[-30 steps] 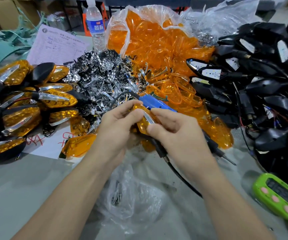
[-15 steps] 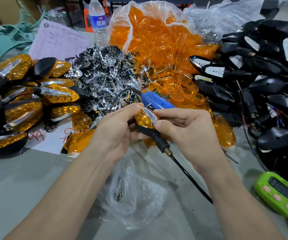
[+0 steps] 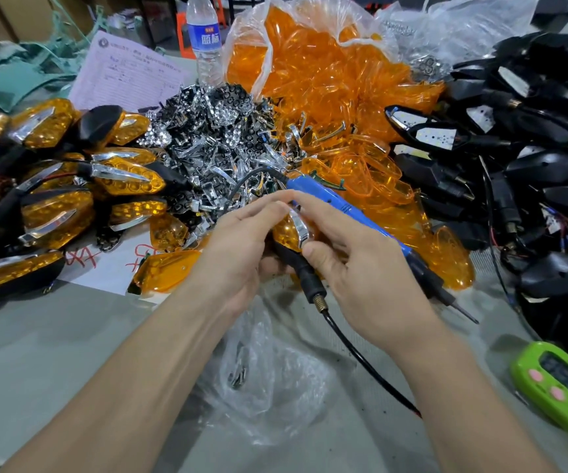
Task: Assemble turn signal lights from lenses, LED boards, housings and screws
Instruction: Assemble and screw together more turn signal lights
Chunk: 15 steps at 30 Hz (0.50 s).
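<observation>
Head view: you hold one turn signal light (image 3: 286,233) up over the table (image 3: 36,353), in front of the parts piles, between both hands. Your left hand (image 3: 238,240) cups it from the left, fingers curled round the amber body with the fingertips on top. Your right hand (image 3: 354,264) pinches it from the right, thumb pressed on the lower end of the chrome trim (image 3: 299,225) and index finger laid over the upper end. The black stem (image 3: 304,273) and its cable (image 3: 361,353) hang from the light toward you.

Lens, trim and housing look joined on this unit. Cannot tell if the screws are in, since the back is hidden. The blue screwdriver (image 3: 327,199) lies just behind your right hand, not gripped, so screwing is likely the step left here.

Batch progress:
- **Done:** a stack of finished lights (image 3: 53,186) sits at the left, well apart from your hands.
- **Left:** a bag of loose lenses (image 3: 316,73) at the back, a heap of chrome reflectors (image 3: 214,138) beside it, and a big tangle of black housings (image 3: 531,165) at the right, some showing white LED boards (image 3: 436,136).

Judged early to mid batch. A green timer (image 3: 559,384) sits at lower right and a clear bag (image 3: 265,370) lies under your wrists.
</observation>
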Available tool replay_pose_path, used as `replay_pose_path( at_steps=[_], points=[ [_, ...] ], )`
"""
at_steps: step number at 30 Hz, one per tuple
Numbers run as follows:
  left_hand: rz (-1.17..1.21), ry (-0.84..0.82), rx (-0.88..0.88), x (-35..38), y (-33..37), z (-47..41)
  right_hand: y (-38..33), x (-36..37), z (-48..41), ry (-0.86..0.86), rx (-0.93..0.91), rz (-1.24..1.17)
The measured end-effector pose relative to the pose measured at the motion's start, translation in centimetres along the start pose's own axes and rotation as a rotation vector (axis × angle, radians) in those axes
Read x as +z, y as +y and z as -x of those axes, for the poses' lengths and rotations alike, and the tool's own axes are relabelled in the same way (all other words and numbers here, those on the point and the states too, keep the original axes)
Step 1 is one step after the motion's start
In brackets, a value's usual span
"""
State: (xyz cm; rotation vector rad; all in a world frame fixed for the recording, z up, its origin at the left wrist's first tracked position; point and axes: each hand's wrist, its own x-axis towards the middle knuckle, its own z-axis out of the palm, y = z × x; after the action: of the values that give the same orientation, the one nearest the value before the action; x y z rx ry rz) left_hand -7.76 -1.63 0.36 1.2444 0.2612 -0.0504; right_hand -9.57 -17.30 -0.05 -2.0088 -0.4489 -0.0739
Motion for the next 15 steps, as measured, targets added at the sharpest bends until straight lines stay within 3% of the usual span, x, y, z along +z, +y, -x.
replay_pose_path(
  at_steps=[10,15],
  points=[
    [0.027,0.154,-0.050,0.5,-0.8,-0.2,-0.5,2.2,-0.5,0.082,-0.011,0.121],
    [-0.037,0.187,0.006,0.8,-1.5,0.1,0.2,2.3,-0.4,0.047,0.125,-0.166]
  ],
)
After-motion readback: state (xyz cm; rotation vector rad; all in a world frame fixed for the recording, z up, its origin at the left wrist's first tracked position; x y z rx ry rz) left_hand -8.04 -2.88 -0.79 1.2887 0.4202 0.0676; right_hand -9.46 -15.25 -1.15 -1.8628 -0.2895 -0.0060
